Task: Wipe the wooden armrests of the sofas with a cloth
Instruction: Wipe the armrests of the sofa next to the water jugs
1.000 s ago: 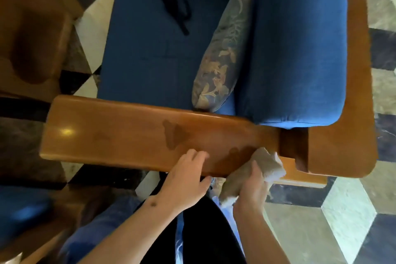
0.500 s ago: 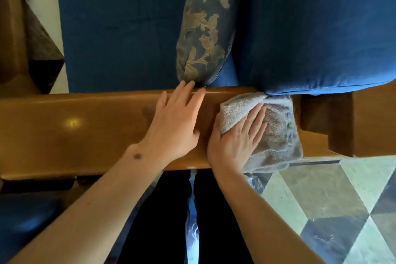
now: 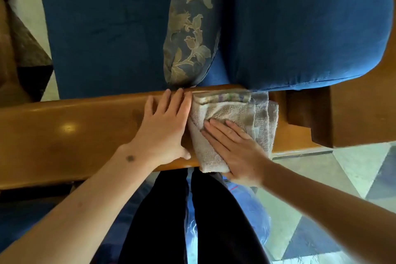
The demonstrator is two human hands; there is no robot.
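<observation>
a: step in hand?

b: wiping, mid-pass, i'd judge. nearest the camera, right hand lies flat, fingers spread, palm down on the folded pale beige terry cloth. pressing it, not pinching it.

a: left?

b: left hand flat and spread too, bare on the glossy brown wooden armrest, just beside the cloth's left edge, looks to be touching it. reads as a brace. it holds nothing.

a: where's the cloth sit exactly?

b: on top of the armrest toward its right end, covering the full width. near corner hangs over the front edge under the right palm; far edge, with a faint striped band, reaches the back edge, right under the blue fabric back cushion. the blue-grey floral-pattern throw pillow stands just behind the left fingertips.

a: next move?

b: my guess: slide the cloth left along the wood with even pressure. the long stretch left of the left hand, where the light glints, isn't covered yet. left hand has to lift or shift clear first, it's in the cloth's path.

a: risk?

b: folded layers could splay out when dragged. keep the palm flat on top.
</observation>
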